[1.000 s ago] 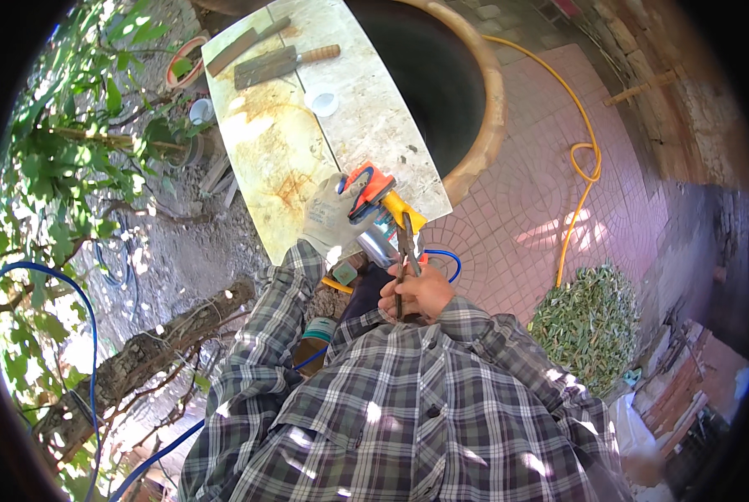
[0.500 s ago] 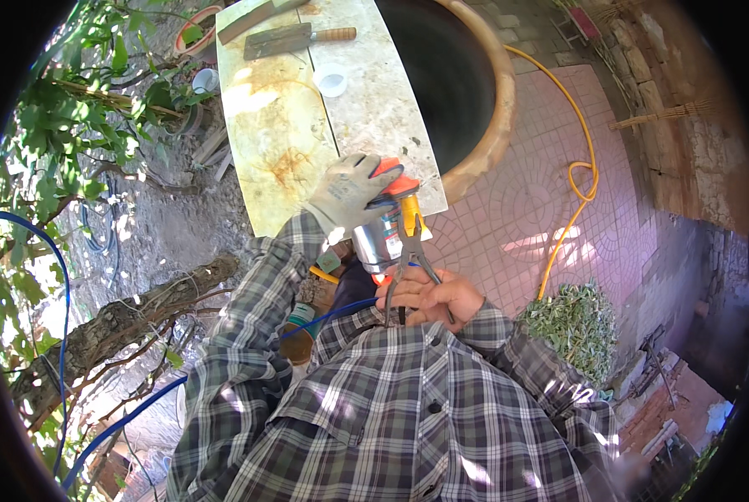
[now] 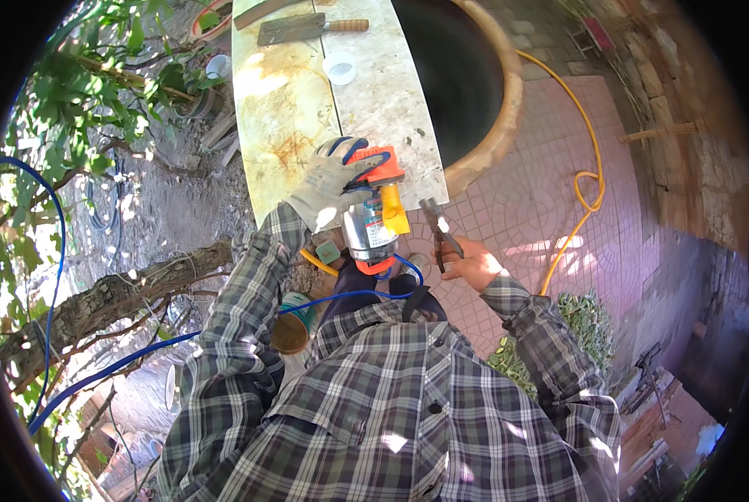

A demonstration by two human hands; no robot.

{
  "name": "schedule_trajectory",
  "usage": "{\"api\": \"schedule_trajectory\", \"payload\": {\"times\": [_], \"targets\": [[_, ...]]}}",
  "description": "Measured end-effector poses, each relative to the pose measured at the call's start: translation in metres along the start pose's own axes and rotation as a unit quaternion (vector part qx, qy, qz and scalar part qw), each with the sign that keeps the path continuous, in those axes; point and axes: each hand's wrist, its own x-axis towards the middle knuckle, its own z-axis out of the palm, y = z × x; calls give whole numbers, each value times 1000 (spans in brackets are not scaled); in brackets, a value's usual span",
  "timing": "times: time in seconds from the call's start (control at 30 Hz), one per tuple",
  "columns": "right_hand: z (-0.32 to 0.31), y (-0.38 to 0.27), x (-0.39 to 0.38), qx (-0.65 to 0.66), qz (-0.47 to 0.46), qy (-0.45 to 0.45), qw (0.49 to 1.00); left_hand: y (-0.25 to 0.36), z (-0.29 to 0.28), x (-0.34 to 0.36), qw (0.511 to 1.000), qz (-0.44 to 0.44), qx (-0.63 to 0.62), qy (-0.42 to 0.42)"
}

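My left hand point(image 3: 337, 174), in a pale work glove with dark fingertips, grips the orange top of what looks like a small electric pump point(image 3: 366, 229) with a silver, cylindrical body. A yellow fitting point(image 3: 394, 209) sticks out of its right side, and a blue cord point(image 3: 358, 294) runs from near its lower end toward the left. The pump is at the near edge of the stone slab point(image 3: 291, 109). My bare right hand point(image 3: 472, 266) is closed round the handles of a pair of pliers point(image 3: 436, 226), their jaws pointing up and away, apart from the yellow fitting.
A cleaver point(image 3: 292, 29) and a white cup point(image 3: 339, 69) sit on the slab. Behind it to the right stands a large round vat point(image 3: 511, 92). A yellow hose point(image 3: 596, 151) crosses the pink paving. Tree branches point(image 3: 115, 301) reach in from the left; a tin point(image 3: 292, 325) stands below.
The pliers have come away from the yellow fitting and moved right with my right hand, their handles now closed in it. My left hand has shifted slightly left with the pump.
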Motion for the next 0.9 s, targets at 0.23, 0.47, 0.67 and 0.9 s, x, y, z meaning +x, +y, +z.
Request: {"api": "schedule_trajectory", "payload": {"times": [0.23,0.47,0.67,0.9], "targets": [[10,-14,6,-494,-253,64,829,-3,-5,2,999,5,2,-44],[-8,-42,22,-575,-340,45,743,-2,-5,5,999,30,1,-28],[-14,-79,28,-630,-247,-7,736,-1,-8,3,999,41,-22,-24],[-3,-78,27,-598,-121,-33,792,8,-13,1,999,15,1,-32]]}}
